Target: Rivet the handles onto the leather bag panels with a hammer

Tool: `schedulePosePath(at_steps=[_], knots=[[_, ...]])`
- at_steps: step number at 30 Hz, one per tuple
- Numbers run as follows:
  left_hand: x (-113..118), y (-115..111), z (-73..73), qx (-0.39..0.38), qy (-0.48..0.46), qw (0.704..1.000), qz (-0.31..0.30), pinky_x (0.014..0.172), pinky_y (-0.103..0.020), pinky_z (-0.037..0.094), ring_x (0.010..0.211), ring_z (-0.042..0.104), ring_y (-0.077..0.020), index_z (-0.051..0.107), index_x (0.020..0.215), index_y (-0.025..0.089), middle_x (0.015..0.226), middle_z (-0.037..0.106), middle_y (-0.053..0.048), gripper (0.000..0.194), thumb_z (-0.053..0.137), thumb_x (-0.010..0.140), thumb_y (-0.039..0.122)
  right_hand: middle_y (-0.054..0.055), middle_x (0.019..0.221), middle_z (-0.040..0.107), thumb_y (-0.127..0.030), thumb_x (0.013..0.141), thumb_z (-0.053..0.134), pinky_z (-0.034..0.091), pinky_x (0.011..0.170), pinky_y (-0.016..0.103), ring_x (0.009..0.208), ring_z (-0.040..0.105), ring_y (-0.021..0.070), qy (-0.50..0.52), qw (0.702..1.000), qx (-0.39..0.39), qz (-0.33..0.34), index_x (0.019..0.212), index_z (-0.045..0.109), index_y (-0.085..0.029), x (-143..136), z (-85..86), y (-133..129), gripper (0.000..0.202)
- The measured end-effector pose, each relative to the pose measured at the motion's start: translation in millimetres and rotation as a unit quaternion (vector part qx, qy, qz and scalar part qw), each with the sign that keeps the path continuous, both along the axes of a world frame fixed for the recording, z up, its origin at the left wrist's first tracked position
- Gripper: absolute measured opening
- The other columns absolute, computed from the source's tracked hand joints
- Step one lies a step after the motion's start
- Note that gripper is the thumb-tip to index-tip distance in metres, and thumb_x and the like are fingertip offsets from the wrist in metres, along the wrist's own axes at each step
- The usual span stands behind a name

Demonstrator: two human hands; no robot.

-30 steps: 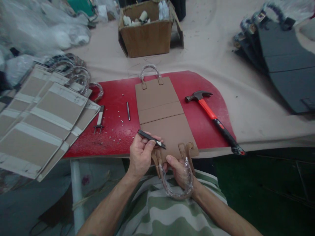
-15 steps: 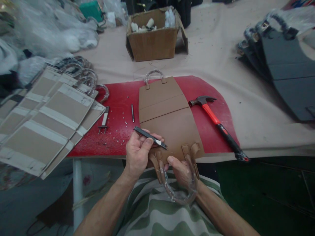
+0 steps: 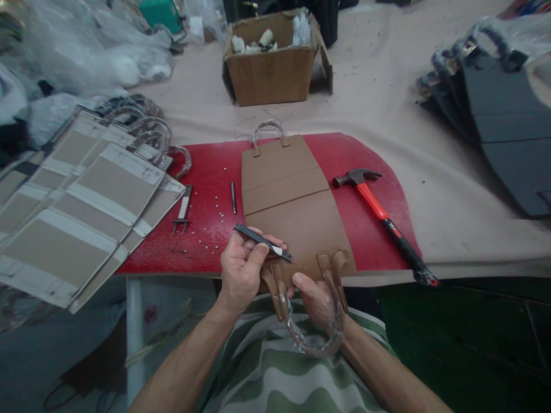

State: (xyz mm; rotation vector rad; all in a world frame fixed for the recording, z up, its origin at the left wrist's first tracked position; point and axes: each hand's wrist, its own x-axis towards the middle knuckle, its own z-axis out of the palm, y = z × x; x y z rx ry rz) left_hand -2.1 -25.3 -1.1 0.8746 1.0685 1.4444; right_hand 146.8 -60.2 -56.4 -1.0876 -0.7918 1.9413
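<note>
The panel [image 3: 286, 206] lay on the red board [image 3: 379, 160], its long axis running away from the person, with the far end leaning slightly left and the near end overhanging the board's edge at the person's lap. It was smooth, plain brown and flat, crossed by a thin line and, nearer, by a darker seam, both slanting up toward the right. At its far end stood a small arched handle [image 3: 269, 124] in clear, crinkled wrap, fixed by two tabs; at its near end a second wrapped handle [image 3: 316, 348] looped toward the person, with brown strips curling beside its tabs. The left hand [image 3: 241, 272] pinched the tool [image 3: 258, 236] between thumb and fingers, above the panel's near left part. The tool was slim, straight and black, with a pale patch near its forked tip; its long axis slanted from upper left to lower right, tip toward the right hand [image 3: 316, 299]. Whether that tip touched the panel could not be told. The right hand pinched the panel's near edge, thumb on top and the fingers mostly hidden, its wrist passing by the looped handle. The hammer [image 3: 379, 212] lay to the panel's right, head away from the person, and a short rod [image 3: 233, 198] lay to its left.
</note>
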Motion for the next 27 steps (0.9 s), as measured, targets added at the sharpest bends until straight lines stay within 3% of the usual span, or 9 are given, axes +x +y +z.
schedulePosePath(at_steps=[13,27], knots=[[-1,7,-8.1,-0.040,0.009,0.999,-0.008,0.077,-0.037,0.060,0.081,0.072,-0.0195,0.046,0.102,0.018,0.088,0.072,-0.006,0.027,0.065,0.087,0.029,0.005,0.062,0.062,-0.054,0.080,0.059,0.045,0.088,0.041,0.081,0.061,0.0247,-0.020,1.000,0.019,-0.014,0.046,0.055,-0.022,-10,15.4,9,0.046],[-10,2,-4.6,-0.076,0.006,0.997,-0.014,0.068,-0.030,0.061,0.080,0.073,-0.0198,0.046,0.103,0.019,0.093,0.073,-0.008,0.030,0.066,0.086,0.034,0.007,0.076,0.066,-0.062,0.073,0.064,0.044,0.091,0.041,0.087,0.060,0.0252,0.003,0.999,-0.036,0.037,0.050,0.057,-0.022,-2,9.5,6,0.047]])
